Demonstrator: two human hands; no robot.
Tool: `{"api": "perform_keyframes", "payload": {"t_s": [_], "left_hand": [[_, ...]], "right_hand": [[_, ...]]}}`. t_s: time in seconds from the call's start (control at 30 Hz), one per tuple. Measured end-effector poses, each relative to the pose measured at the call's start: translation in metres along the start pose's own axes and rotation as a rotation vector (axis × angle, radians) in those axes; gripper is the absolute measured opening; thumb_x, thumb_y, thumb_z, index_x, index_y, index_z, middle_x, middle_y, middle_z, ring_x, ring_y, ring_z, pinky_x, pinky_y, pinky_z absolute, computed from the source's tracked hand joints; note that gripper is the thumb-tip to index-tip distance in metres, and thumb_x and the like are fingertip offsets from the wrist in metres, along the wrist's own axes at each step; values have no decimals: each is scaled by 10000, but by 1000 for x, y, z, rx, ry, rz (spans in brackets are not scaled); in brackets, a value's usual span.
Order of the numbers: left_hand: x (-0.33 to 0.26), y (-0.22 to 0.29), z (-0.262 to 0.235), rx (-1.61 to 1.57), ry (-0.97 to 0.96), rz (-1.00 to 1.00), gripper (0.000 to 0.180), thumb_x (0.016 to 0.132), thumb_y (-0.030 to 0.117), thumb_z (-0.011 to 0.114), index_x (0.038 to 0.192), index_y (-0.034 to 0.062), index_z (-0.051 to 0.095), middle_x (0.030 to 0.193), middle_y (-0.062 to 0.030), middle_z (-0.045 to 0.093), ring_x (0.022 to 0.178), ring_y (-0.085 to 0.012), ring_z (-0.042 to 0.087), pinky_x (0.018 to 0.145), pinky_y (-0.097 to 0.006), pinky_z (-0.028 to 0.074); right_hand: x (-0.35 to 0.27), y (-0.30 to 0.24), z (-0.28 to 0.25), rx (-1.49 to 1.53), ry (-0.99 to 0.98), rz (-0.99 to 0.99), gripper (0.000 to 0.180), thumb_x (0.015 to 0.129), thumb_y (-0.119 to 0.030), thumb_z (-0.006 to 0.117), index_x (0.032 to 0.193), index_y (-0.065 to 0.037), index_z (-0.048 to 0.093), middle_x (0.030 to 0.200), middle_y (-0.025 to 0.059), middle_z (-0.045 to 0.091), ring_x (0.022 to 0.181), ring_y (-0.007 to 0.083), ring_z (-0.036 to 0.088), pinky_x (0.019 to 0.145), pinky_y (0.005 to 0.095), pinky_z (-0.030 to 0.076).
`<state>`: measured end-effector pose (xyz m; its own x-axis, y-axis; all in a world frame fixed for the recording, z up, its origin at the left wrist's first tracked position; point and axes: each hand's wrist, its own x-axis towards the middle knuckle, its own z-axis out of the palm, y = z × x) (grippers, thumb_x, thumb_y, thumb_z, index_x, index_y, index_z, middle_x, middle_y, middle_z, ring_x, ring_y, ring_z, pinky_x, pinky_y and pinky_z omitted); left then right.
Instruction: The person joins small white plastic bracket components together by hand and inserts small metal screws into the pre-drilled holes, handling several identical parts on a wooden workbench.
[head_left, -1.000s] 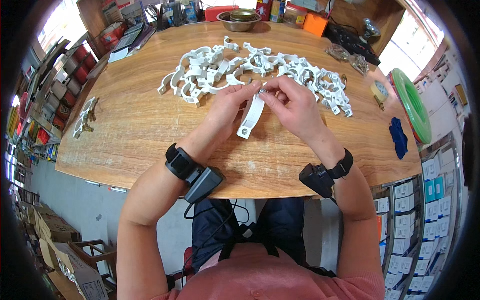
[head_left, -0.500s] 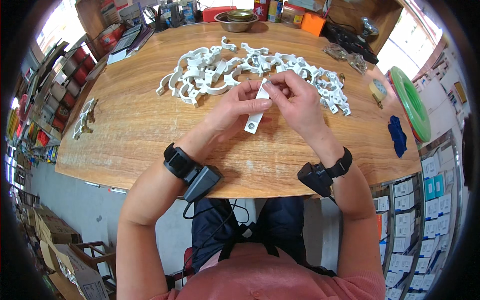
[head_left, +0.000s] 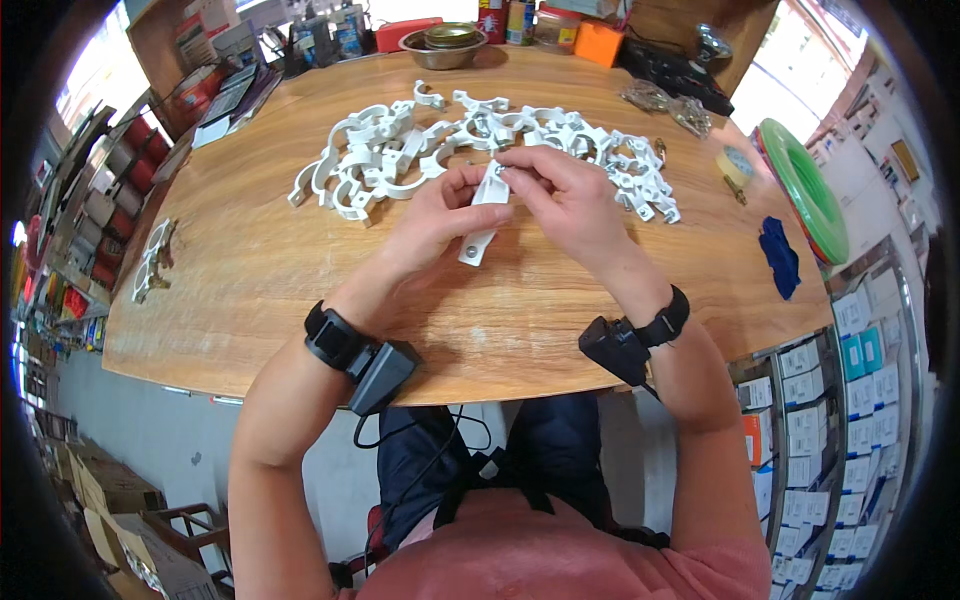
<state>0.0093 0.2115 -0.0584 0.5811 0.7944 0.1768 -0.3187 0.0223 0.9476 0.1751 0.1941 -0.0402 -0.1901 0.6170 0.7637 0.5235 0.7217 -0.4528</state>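
Observation:
My left hand (head_left: 437,222) is closed round a white pipe clamp (head_left: 478,244), thumb across its front. The clamp stands tilted above the table, with a round metal fastener near its lower end. At the upper end my right hand (head_left: 572,198) is closed in a pinch on a small metal screw, mostly hidden by the fingertips. Just beyond both hands lies a heap of white pipe clamps (head_left: 385,160), large curved ones on the left and smaller ones (head_left: 640,180) on the right.
On the wooden table (head_left: 300,270), clamps with brass-coloured fittings (head_left: 153,262) lie far left. Tape (head_left: 731,160), a blue cloth (head_left: 779,258) and green rolled tubing (head_left: 805,190) are at right. Metal bowls (head_left: 443,48) and an orange box (head_left: 598,42) stand at the back.
The view has shifted slightly, so the table and heap sit a little further left. Both hands keep hold at the clamp; the right fingertips have turned slightly at its upper end.

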Motion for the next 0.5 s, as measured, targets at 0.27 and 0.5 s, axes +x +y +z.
{"api": "perform_keyframes", "payload": {"t_s": [0.27,0.5], "left_hand": [[1,-3,-2,57,-3,-66,372,726,122,671,1036,16,493,916,-16,532,783,-62,501,660,-199,407],[1,-2,-3,51,30,3,415,715,131,690,1048,11,473,919,-27,540,789,-72,513,672,-209,424]], "right_hand": [[-1,2,-1,-164,-108,135,203,774,-267,618,803,-73,565,656,50,607,550,168,593,489,271,450],[2,-1,-1,-33,-37,-55,104,771,-145,587,840,-70,610,670,49,564,546,181,538,485,280,422]]}}
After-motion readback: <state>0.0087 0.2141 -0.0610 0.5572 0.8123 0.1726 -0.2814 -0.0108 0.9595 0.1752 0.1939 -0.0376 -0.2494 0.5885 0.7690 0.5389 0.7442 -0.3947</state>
